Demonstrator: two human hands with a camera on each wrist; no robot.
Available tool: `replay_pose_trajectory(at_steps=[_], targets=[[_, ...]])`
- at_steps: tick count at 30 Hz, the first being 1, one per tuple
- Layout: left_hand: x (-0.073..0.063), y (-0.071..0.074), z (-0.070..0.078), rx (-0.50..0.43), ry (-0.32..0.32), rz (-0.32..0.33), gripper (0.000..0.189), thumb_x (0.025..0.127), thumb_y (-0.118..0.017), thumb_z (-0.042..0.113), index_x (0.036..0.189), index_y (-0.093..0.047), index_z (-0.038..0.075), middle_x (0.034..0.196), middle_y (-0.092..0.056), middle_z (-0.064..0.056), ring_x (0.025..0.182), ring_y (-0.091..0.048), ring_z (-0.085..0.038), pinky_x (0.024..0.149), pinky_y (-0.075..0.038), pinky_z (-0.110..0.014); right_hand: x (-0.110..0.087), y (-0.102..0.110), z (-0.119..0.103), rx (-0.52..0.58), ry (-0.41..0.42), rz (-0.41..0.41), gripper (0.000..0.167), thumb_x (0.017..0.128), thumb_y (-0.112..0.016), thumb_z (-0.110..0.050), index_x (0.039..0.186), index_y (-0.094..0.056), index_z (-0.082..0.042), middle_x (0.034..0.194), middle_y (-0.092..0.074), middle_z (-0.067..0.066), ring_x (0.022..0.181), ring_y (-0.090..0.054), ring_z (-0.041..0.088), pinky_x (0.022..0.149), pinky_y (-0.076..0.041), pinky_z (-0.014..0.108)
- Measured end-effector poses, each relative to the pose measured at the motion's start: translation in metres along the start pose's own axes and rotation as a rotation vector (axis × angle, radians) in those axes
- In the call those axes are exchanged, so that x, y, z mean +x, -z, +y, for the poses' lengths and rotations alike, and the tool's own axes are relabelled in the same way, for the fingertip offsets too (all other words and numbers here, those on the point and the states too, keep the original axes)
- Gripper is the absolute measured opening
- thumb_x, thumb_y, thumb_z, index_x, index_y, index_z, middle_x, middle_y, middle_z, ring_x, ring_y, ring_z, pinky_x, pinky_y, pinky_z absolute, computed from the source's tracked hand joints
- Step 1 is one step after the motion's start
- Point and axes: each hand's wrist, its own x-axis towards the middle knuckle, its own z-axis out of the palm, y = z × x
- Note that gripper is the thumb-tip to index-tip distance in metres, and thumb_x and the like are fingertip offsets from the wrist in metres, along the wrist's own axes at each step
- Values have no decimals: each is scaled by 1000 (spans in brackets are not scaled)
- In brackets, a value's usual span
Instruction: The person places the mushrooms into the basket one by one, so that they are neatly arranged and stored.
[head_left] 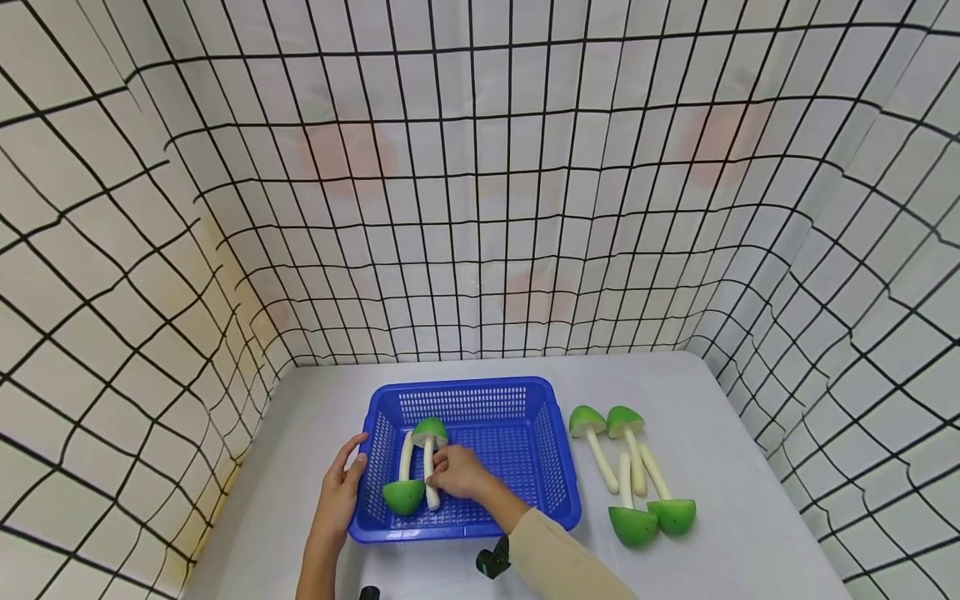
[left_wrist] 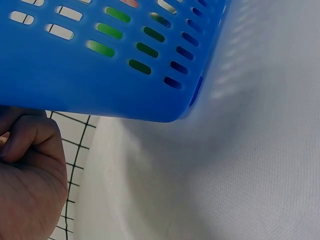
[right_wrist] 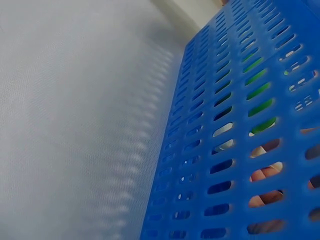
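A blue plastic basket (head_left: 495, 533) stands on the white table. Inside its left part lie two toy mushrooms with green caps and pale stems. One mushroom (head_left: 405, 497) has its cap toward the front; the other mushroom (head_left: 430, 432) has its cap toward the back. My right hand (head_left: 459, 472) reaches into the basket and pinches the stem of the second one. At the left rim, my left hand (head_left: 343, 485) holds the basket with fingers and thumb. The left wrist view shows this hand (left_wrist: 32, 165) below the basket's rim. Through the slots in the right wrist view, parts of the right fingers (right_wrist: 266, 172) appear.
Right of the basket, several more green-capped mushrooms (head_left: 632, 525) lie in a loose group on the table (head_left: 735, 467). White walls with a black grid (head_left: 480, 200) enclose the back and sides. A dark object (head_left: 492, 560) shows beside the right sleeve.
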Motion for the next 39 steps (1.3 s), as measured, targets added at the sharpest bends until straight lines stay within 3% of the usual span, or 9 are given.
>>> replay_pose_trajectory(at_steps=[11, 20, 29, 39], targets=[[8, 0, -18, -1, -18, 25, 47, 109, -48, 46, 154, -45, 32, 132, -62, -26, 99, -68, -29, 76, -60, -34, -2, 5, 1, -14, 30, -5, 33, 85, -77, -6, 113, -69, 8, 94, -72, 9, 86, -65, 18, 75, -57, 32], [8, 0, -16, 4, -15, 21, 49, 108, -47, 49, 154, -44, 32, 136, -61, -25, 99, -68, -27, 78, -59, -33, -3, 5, 3, -20, 40, 12, 35, 88, -75, -8, 116, -67, 9, 93, -71, 8, 84, -65, 16, 74, -56, 30], [8, 3, -21, 22, -3, 20, 49, 110, -45, 43, 157, -42, 29, 139, -59, -26, 103, -67, -28, 79, -58, -33, -5, -2, 3, -29, -4, 11, 31, 86, -81, -14, 107, -68, 4, 86, -69, 6, 77, -63, 17, 68, -54, 32], [8, 1, -16, 17, -6, 17, 50, 109, -46, 45, 156, -43, 30, 139, -59, -27, 102, -67, -28, 80, -59, -35, -10, 13, 2, -32, 27, 40, 34, 88, -79, -18, 113, -69, 3, 97, -70, 10, 87, -65, 21, 77, -58, 40]])
